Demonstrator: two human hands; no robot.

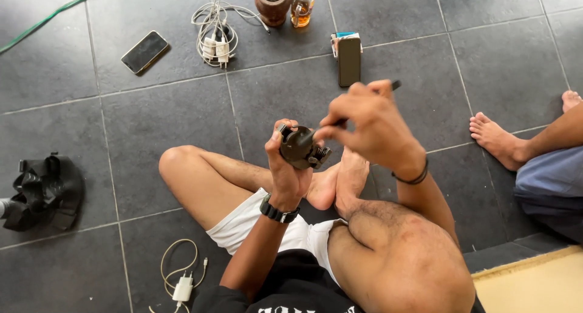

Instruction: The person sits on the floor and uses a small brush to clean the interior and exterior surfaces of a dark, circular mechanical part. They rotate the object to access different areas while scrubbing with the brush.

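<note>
Head view, looking down at a person seated cross-legged on a floor of dark grey tiles (152, 131). The left hand (285, 167), a dark watch (278, 211) at its wrist, is clamped around a small round black device (300, 146), fingers curled over its upper edge and thumb beneath, holding it above the crossed feet, roughly at the centre of the view. The right hand (370, 128), a thin black band (413, 178) at its wrist, pinches a slim dark tool (352, 115) like a pen; the tool's tip meets the top of the device, and its far end juts past the knuckles. The two hands stand close together, joined only through tool and device. Beyond the hands a dark phone (349, 61) lies on a small box; further left, a bundle of white cables with chargers (215, 37) and a second phone (144, 52), face up. At the upper edge stand a brown pot (272, 3) and a glass of amber liquid (302, 6); a green cable (73, 3) crosses the upper left corner. A black strapped bag (42, 191) rests at the left edge, a white charger with coiled cord (182, 276) near the left knee. Another person's bare foot (495, 137) shows at the right
</note>
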